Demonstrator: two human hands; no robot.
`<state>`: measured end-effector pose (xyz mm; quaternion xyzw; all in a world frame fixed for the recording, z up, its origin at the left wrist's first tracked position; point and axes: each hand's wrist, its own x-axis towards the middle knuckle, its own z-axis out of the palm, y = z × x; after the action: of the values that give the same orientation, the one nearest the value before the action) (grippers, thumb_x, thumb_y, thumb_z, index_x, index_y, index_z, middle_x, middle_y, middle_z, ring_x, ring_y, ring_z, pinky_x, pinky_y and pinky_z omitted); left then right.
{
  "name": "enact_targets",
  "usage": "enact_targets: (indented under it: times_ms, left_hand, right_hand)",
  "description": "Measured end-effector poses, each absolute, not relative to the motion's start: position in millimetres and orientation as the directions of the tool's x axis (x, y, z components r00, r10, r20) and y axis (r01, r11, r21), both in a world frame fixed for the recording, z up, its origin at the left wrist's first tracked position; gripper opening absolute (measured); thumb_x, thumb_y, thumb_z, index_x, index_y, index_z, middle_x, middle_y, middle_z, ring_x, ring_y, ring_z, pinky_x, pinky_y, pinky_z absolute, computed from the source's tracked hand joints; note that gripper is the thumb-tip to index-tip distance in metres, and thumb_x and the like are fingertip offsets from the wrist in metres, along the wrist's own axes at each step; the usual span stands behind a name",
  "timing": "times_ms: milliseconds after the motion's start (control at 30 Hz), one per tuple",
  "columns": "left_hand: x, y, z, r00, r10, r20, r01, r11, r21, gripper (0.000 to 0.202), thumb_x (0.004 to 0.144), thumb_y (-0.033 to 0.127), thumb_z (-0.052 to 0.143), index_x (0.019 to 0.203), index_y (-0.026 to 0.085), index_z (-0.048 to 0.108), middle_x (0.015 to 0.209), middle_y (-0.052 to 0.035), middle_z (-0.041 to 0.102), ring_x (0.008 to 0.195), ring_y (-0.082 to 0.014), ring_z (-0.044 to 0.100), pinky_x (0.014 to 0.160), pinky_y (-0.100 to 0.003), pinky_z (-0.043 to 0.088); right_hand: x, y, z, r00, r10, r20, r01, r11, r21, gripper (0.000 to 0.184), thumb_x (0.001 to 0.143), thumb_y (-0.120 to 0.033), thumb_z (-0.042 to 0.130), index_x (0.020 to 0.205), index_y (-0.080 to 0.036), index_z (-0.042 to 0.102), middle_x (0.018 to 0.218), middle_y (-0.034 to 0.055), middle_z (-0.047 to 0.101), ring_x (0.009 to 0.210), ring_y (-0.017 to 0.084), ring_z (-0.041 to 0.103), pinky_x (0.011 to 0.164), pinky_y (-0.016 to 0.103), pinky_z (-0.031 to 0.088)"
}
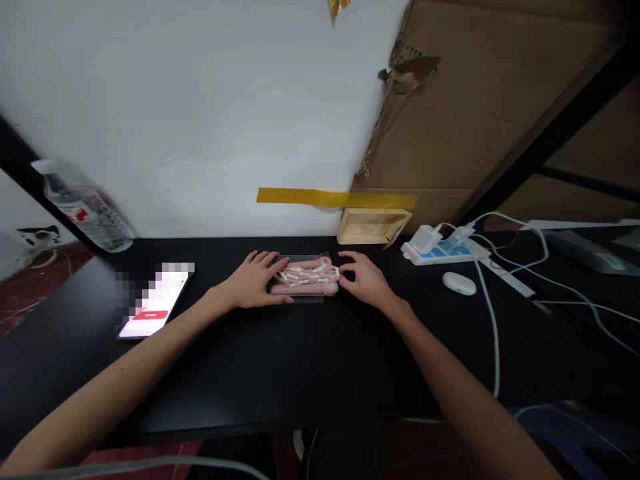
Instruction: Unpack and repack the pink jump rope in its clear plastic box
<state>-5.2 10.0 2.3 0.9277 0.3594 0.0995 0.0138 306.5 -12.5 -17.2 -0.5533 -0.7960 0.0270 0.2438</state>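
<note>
A small clear plastic pack [306,279] lies on the black desk [300,360] near the wall. It holds pink material with several small white pieces on top. My left hand [254,283] rests flat on the pack's left end, fingers spread. My right hand [364,277] touches the pack's right end with its fingertips, thumb and forefinger close to the white pieces. Neither hand lifts anything.
A phone [150,308] with a lit screen lies at the left. A water bottle [85,207] leans at the far left. A wooden box [371,227], a power strip with chargers [443,248], a white mouse-like object [459,283] and cables [495,333] crowd the right.
</note>
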Motion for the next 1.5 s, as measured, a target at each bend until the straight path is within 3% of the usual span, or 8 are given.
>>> enact_targets:
  times_ms: [133,233,333,400,567,800,1100,1500]
  left_hand:
    - [-14.3,17.0,3.5,0.738,0.658,0.152,0.650,-0.753,0.103,0.095,0.081,0.083,0.050,0.153,0.021,0.037,0.153,-0.0179,0.042,0.142,-0.0395,0.038,0.117,-0.058,0.023]
    - [-16.9,19.3,1.4,0.736,0.656,0.166,0.649,-0.754,0.098,0.093,0.083,0.082,0.050,0.153,0.022,0.037,0.154,-0.0184,0.041,0.143,-0.0384,0.036,0.118,-0.058,0.021]
    - [-16.6,19.4,-1.2,0.733,0.652,0.195,0.646,-0.757,0.102,0.092,0.082,0.082,0.050,0.152,0.024,0.036,0.154,-0.0170,0.041,0.143,-0.0374,0.036,0.118,-0.058,0.021]
    - [-16.0,19.1,-1.9,0.734,0.648,0.202,0.642,-0.759,0.104,0.092,0.082,0.082,0.050,0.152,0.025,0.036,0.154,-0.0165,0.041,0.143,-0.0372,0.036,0.118,-0.058,0.021]
    - [-15.4,18.3,-1.1,0.742,0.640,0.198,0.632,-0.767,0.109,0.092,0.082,0.081,0.052,0.152,0.025,0.036,0.155,-0.0161,0.040,0.143,-0.0377,0.036,0.118,-0.059,0.020]
    - [-14.2,18.5,-2.6,0.751,0.626,0.210,0.617,-0.779,0.116,0.094,0.082,0.080,0.054,0.153,0.020,0.037,0.156,-0.0186,0.038,0.143,-0.0402,0.035,0.117,-0.061,0.020]
    - [-12.8,19.2,-4.3,0.747,0.631,0.210,0.623,-0.775,0.111,0.095,0.082,0.080,0.053,0.153,0.018,0.038,0.156,-0.0205,0.038,0.144,-0.0385,0.034,0.118,-0.059,0.020]
    - [-20.7,30.5,-7.4,0.645,0.746,0.168,0.742,-0.663,0.096,0.095,0.083,0.079,0.055,0.154,0.019,0.038,0.161,-0.0188,0.030,0.148,-0.0385,0.027,0.118,-0.062,0.016]
  right_hand:
    - [327.4,-8.5,-13.7,-0.255,0.935,0.248,0.896,0.324,-0.303,0.016,0.083,-0.031,0.065,0.083,-0.022,0.077,0.131,0.0126,0.064,0.119,0.033,0.062,0.104,0.054,0.048]
    - [335.7,-9.7,-10.8,-0.283,0.937,0.202,0.880,0.338,-0.333,0.029,0.082,-0.031,0.066,0.107,-0.021,0.075,0.138,0.0140,0.060,0.128,0.035,0.057,0.110,0.055,0.044]
    - [334.9,-14.2,-8.3,-0.376,0.895,0.238,0.788,0.444,-0.427,0.065,0.084,-0.036,0.065,0.145,-0.021,0.050,0.155,0.0140,0.044,0.144,0.033,0.040,0.118,0.055,0.034]
    - [329.8,-17.7,-8.2,-0.428,0.875,0.227,0.740,0.483,-0.467,0.074,0.087,-0.044,0.063,0.153,-0.022,0.038,0.161,0.0135,0.034,0.148,0.032,0.033,0.120,0.055,0.030]
    - [314.1,-22.0,-13.8,-0.443,0.885,0.146,0.783,0.461,-0.418,0.072,0.091,-0.048,0.057,0.154,-0.020,0.038,0.162,0.0153,0.031,0.151,0.035,0.026,0.121,0.057,0.026]
    - [303.2,-24.8,-11.3,-0.487,0.845,0.221,0.791,0.534,-0.299,0.061,0.085,-0.035,0.065,0.144,-0.027,0.053,0.141,0.0142,0.052,0.132,0.034,0.048,0.111,0.054,0.041]
    - [293.7,-23.4,-11.7,-0.528,0.818,0.228,0.794,0.571,-0.210,0.067,0.086,-0.047,0.069,0.147,-0.025,0.051,0.142,0.0152,0.057,0.129,0.036,0.047,0.108,0.057,0.042]
    - [354.6,-10.3,-2.8,-0.502,0.843,0.195,0.784,0.538,-0.308,0.060,0.086,-0.046,0.071,0.143,-0.036,0.055,0.139,0.0099,0.062,0.127,0.038,0.055,0.104,0.061,0.043]
